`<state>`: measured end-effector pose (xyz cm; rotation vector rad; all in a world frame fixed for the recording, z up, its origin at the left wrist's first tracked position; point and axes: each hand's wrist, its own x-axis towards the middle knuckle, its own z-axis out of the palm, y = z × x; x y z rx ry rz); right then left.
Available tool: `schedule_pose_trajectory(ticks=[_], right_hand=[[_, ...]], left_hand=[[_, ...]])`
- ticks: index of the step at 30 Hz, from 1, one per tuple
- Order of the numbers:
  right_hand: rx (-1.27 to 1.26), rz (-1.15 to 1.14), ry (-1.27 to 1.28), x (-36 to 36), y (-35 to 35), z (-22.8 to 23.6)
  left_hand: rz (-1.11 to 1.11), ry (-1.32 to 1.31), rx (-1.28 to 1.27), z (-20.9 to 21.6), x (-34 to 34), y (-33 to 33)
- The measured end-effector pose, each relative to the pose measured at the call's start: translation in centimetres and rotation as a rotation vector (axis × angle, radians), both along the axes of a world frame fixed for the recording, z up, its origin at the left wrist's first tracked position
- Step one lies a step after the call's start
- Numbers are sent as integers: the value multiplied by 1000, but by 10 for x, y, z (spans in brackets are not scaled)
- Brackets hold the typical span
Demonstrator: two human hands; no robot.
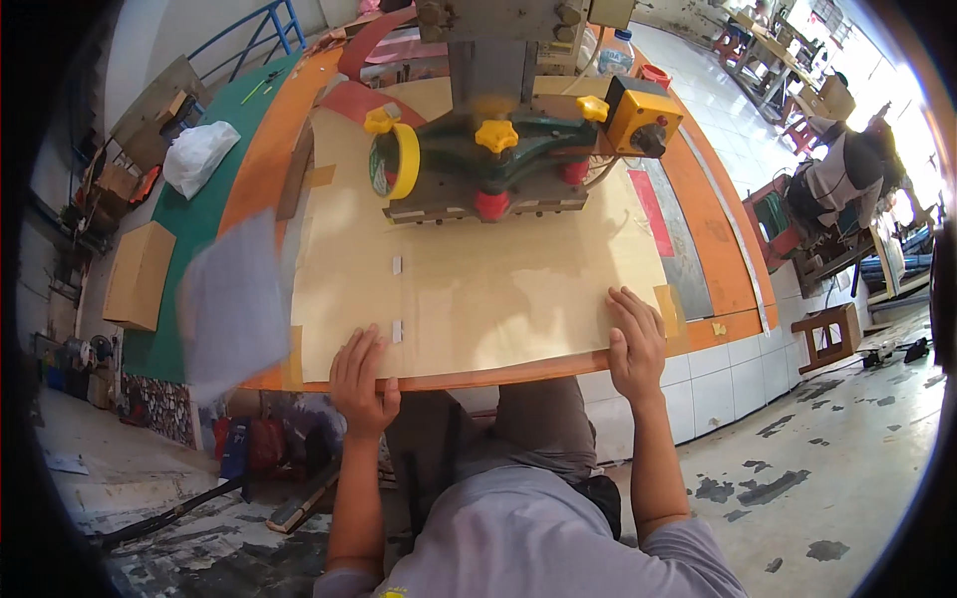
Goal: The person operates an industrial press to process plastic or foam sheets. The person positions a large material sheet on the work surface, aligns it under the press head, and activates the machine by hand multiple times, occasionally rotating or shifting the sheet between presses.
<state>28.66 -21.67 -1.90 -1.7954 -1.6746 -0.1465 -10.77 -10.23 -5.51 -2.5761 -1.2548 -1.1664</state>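
A pale yellow sheet (478,299) covers the orange table under a green press head (528,149). At the sheet's near edge, left of centre, my left hand (361,381) rests with its fingers stretched forward and the thumb apart. Farther right, my right hand (636,344) lies on the same edge, fingers extended and thumb apart. Neither hand holds anything. Two small white strips, a near one (397,331) and a far one (397,265), lie ahead of my left hand. A bluish-grey sheet (234,309), smeared by motion, is at the table's left edge, apart from my hands.
The press bears yellow star knobs (495,136), a roll of yellow tape (404,161) and a yellow-black control box (643,117). On the green surface at left are a white plastic bag (200,157) and a cardboard box (140,275). Another person (847,174) sits at far right.
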Motion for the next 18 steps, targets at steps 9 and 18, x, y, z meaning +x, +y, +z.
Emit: schedule_pose_trajectory(ticks=[9, 18], right_hand=[[302, 24, 76, 2, 0, -20], [398, -58, 80, 0, -1, -31]], left_hand=[[48, -28, 88, -5, 3, 6], [56, -64, 117, -7, 7, 7]])
